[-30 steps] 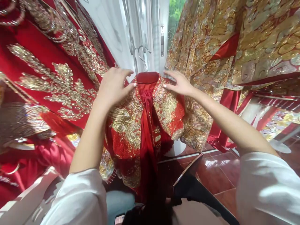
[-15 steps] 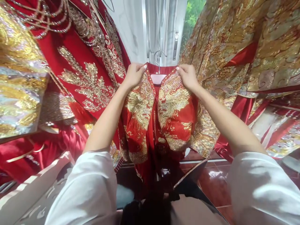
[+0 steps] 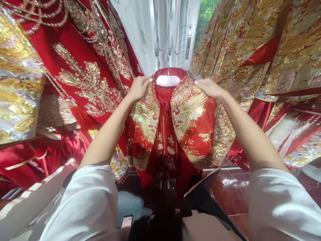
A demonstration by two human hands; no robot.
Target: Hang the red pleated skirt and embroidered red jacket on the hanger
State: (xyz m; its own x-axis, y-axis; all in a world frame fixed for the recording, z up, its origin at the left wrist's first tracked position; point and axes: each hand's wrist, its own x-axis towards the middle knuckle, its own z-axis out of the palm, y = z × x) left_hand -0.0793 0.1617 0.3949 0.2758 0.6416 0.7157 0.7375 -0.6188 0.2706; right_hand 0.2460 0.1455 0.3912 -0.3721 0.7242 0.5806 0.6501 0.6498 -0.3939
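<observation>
A short red jacket [image 3: 195, 129] with gold bird-like embroidery hangs in front of me on a pale hanger [image 3: 168, 80] with a metal hook. Its front panels are parted, and a red garment with gold motifs [image 3: 171, 144] shows between them. My left hand [image 3: 140, 88] is closed, pinching the jacket at the shoulder on the left side. On the opposite shoulder, my right hand [image 3: 210, 88] pinches the cloth with thumb and fingers; some of the fingers are hidden behind it.
Red gowns with sequin sprays [image 3: 92, 83] crowd the left side. Gold patterned garments [image 3: 235, 50] fill the right. Behind the hanger is a white door frame [image 3: 184, 36]. A phone [image 3: 126, 221] lies low near my lap, and red floor tiles [image 3: 232, 190] show below right.
My hands have moved apart and slightly down, from the collar edges out to the shoulders. The jacket front is spread wider, showing more of the hanger and the inner red garment.
</observation>
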